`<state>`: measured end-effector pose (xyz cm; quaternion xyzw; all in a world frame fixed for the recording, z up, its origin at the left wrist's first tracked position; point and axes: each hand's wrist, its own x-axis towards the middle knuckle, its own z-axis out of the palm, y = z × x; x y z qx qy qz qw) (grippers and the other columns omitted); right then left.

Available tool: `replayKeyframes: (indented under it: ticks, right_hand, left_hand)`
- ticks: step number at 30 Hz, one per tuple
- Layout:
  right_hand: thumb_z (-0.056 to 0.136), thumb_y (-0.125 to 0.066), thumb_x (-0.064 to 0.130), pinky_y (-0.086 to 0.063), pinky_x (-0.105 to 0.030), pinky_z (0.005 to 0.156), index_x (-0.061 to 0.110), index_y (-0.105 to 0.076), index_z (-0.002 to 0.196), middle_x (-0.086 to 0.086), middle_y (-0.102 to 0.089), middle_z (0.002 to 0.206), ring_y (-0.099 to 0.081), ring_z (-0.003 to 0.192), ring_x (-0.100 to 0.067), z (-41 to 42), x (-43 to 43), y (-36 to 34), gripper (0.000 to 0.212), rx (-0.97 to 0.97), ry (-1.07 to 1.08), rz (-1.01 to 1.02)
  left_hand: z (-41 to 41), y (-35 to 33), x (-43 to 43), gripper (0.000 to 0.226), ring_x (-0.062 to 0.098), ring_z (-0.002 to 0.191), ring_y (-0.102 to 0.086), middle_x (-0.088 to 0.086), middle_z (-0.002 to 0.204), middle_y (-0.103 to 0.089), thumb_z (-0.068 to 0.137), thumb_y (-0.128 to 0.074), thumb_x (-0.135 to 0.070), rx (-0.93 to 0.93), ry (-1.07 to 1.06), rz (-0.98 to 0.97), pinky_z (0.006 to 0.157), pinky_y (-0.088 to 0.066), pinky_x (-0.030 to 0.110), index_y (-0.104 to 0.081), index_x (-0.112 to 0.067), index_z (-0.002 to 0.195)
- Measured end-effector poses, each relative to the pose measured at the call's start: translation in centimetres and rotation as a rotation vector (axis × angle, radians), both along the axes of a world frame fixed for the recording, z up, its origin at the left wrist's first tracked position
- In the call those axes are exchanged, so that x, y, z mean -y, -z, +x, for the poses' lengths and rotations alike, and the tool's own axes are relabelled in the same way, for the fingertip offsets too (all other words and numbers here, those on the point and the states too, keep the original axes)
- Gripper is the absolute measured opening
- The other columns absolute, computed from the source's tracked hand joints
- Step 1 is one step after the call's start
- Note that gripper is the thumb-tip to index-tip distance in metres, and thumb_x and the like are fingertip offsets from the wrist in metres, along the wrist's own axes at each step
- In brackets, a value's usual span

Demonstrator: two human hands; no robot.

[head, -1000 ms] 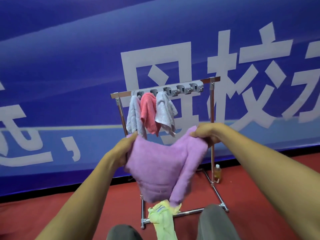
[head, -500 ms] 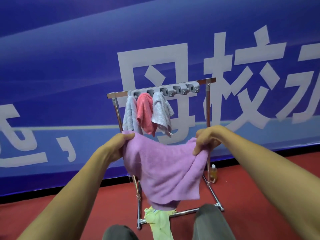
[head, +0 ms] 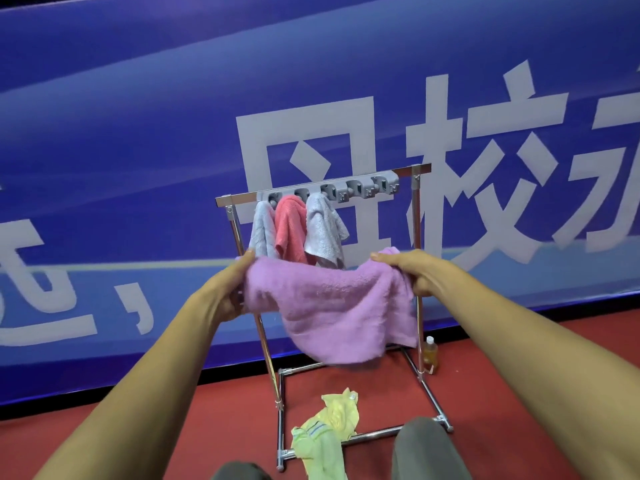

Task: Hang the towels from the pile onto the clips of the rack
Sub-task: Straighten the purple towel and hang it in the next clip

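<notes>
A purple towel (head: 339, 306) is stretched between my hands in front of the metal rack (head: 239, 200). My left hand (head: 228, 289) grips its left edge and my right hand (head: 412, 271) grips its right edge. The grey clip strip (head: 349, 190) runs along the rack's top bar. From its left clips hang a pale grey towel (head: 261, 230), a pink-red towel (head: 291, 230) and a white-grey towel (head: 323, 233). The clips to the right hold nothing. A yellow-green towel (head: 329, 431) lies on the floor over the rack's front base bar.
A blue banner (head: 138, 133) with large white characters fills the wall behind the rack. A small bottle (head: 430, 355) of yellow liquid stands by the rack's right leg. The floor (head: 173, 427) is red. My knees (head: 426, 448) show at the bottom edge.
My hands have drawn apart and the purple towel, bunched a second ago, now spreads wide between them. The view has tilted, so the rack sits lower in frame.
</notes>
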<state>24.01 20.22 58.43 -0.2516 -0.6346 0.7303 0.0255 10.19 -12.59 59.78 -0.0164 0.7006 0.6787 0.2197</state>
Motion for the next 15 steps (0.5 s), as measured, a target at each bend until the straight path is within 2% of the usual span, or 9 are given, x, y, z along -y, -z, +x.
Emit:
replayKeyframes:
  ticks: [2, 4, 5, 6, 8, 10, 13, 15]
  right_hand:
    - [0.076, -0.088, 0.028, -0.061, -0.037, 0.068, 0.001, -0.068, 0.093, -0.012, -0.075, 0.077, -0.07, 0.071, -0.026, -0.1, 0.1, -0.5, 0.038, 0.129, 0.007, 0.02]
    - [0.077, -0.087, 0.029, -0.059, -0.037, 0.073, 0.005, -0.067, 0.087, -0.009, -0.072, 0.081, -0.067, 0.074, -0.026, 0.0, -0.1, -0.7, 0.032, 0.239, -0.022, 0.058]
    - [0.079, -0.086, 0.027, -0.059, -0.038, 0.078, 0.005, -0.068, 0.088, -0.009, -0.073, 0.088, -0.067, 0.08, -0.026, 0.1, -0.3, -0.8, 0.029, 0.284, -0.049, 0.102]
    - [0.081, -0.084, 0.023, -0.059, -0.039, 0.086, 0.004, -0.07, 0.09, -0.01, -0.073, 0.097, -0.068, 0.088, -0.027, 0.2, -0.4, -1.0, 0.025, 0.334, -0.084, 0.175]
    - [0.089, -0.076, 0.018, -0.055, -0.039, 0.097, 0.005, -0.072, 0.087, -0.011, -0.072, 0.105, -0.067, 0.1, -0.029, 0.6, -0.3, -1.3, 0.015, 0.401, -0.135, 0.353]
    - [0.095, -0.07, 0.021, -0.055, -0.039, 0.094, 0.006, -0.071, 0.087, -0.011, -0.071, 0.101, -0.065, 0.097, -0.029, 0.8, -0.1, -1.5, 0.017, 0.391, -0.182, 0.439]
    - [0.097, -0.067, 0.033, -0.06, -0.04, 0.08, 0.009, -0.068, 0.098, -0.012, -0.073, 0.101, -0.069, 0.087, -0.027, 0.5, 0.2, -1.4, 0.025, 0.251, -0.241, 0.513]
    - [0.093, -0.07, 0.037, -0.06, -0.04, 0.078, 0.009, -0.069, 0.097, -0.011, -0.072, 0.093, -0.069, 0.081, -0.025, 0.6, 0.4, -1.5, 0.028, 0.16, -0.315, 0.541]
  left_hand:
    - [0.5, 1.1, 0.3, 0.045, 0.021, 0.075, -0.068, 0.005, 0.092, -0.073, 0.077, -0.082, -0.045, 0.044, 0.162, -0.236, 0.062, -0.06, 0.032, -0.072, -0.011, 0.104]
    - [0.3, 1.8, 0.8, 0.042, 0.021, 0.081, -0.066, 0.008, 0.098, -0.07, 0.074, -0.086, -0.027, 0.063, 0.265, -0.393, 0.077, -0.06, 0.034, -0.07, -0.009, 0.109]
    - [-0.1, 1.6, 0.9, 0.035, 0.023, 0.082, -0.065, 0.01, 0.096, -0.07, 0.077, -0.083, -0.02, 0.041, 0.247, -0.43, 0.083, -0.059, 0.036, -0.069, -0.007, 0.106]
    - [-0.4, 1.2, 1.0, 0.024, 0.024, 0.079, -0.064, 0.011, 0.091, -0.069, 0.082, -0.078, -0.017, 0.009, 0.21, -0.454, 0.08, -0.06, 0.037, -0.069, -0.007, 0.101]
    - [-0.5, 0.2, 1.1, 0.009, 0.024, 0.067, -0.061, 0.01, 0.082, -0.065, 0.089, -0.068, -0.017, -0.067, 0.138, -0.467, 0.061, -0.057, 0.033, -0.068, -0.009, 0.093]
    - [-0.6, -0.3, 1.0, 0.013, 0.024, 0.064, -0.06, 0.01, 0.082, -0.064, 0.093, -0.058, -0.016, -0.113, 0.162, -0.467, 0.055, -0.054, 0.031, -0.07, -0.012, 0.093]
    - [-0.4, -0.5, 0.6, 0.021, 0.024, 0.067, -0.062, 0.012, 0.089, -0.066, 0.096, -0.05, -0.012, -0.166, 0.177, -0.503, 0.059, -0.053, 0.03, -0.071, -0.011, 0.096]
    - [-0.2, -0.7, 0.5, 0.022, 0.024, 0.071, -0.064, 0.011, 0.096, -0.069, 0.099, -0.055, -0.026, -0.151, 0.152, -0.521, 0.061, -0.054, 0.03, -0.072, -0.013, 0.093]
